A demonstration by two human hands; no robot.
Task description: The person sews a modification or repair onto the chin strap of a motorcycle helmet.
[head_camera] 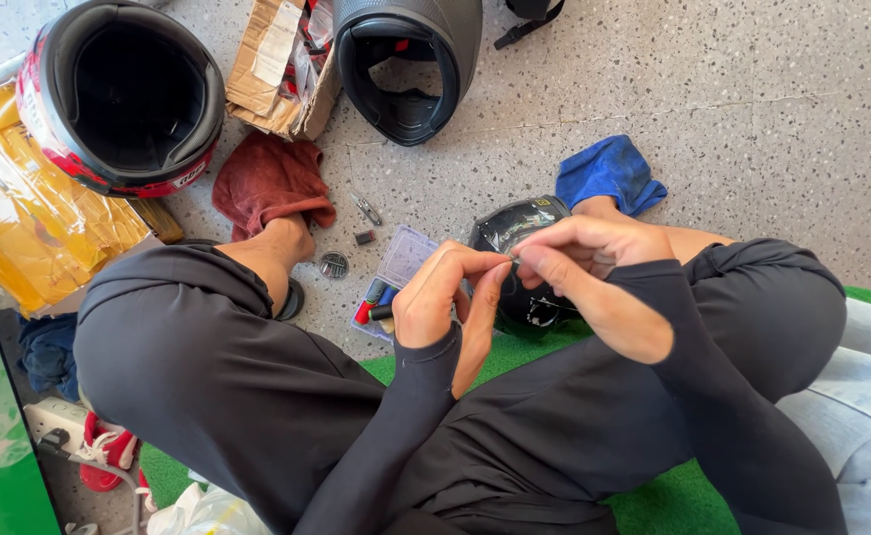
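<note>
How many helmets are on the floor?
3: a red helmet top left, a black helmet top middle, and a dark helmet partly hidden behind the hands.

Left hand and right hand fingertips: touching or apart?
Touching. The head view shows the left hand and the right hand meeting at the fingertips, pinching a tiny item too small to identify, with no gap visible.

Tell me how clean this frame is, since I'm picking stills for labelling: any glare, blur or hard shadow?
Head view: even daylight, soft shadows on the floor; sharp overall; mild glare on the yellow plastic bag; the tiny item pinched between left hand and right hand is too small to resolve.
</note>
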